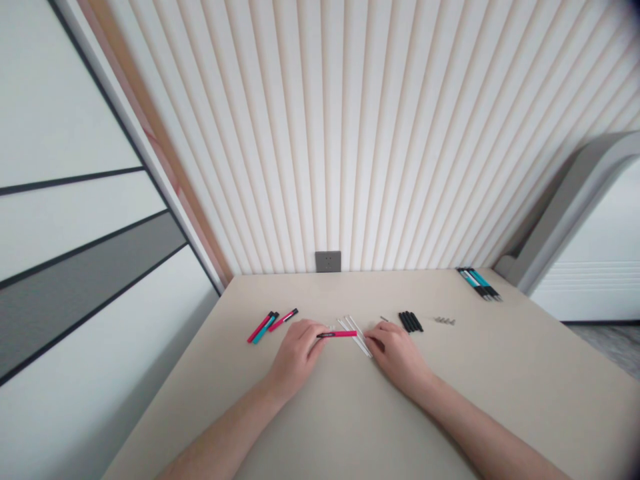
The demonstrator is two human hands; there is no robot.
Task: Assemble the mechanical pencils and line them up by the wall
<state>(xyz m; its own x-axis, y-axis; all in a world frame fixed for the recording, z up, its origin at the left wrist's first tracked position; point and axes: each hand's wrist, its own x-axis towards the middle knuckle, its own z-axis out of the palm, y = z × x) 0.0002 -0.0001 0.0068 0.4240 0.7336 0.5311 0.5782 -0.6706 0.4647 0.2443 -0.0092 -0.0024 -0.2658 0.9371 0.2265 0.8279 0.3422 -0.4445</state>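
Left hand pinches a pink pen barrel level above the worktop; right hand curls at white refills, fingertips hidden, grip undeterminable.

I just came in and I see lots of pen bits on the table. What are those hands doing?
A person sits at a beige table with pen parts laid out. The left hand holds a pink pen barrel by its black end. The right hand rests at its other end, on thin white refill tubes. Pink and teal barrels lie to the left, black pieces and small springs to the right, and finished pens wait in the far corner.
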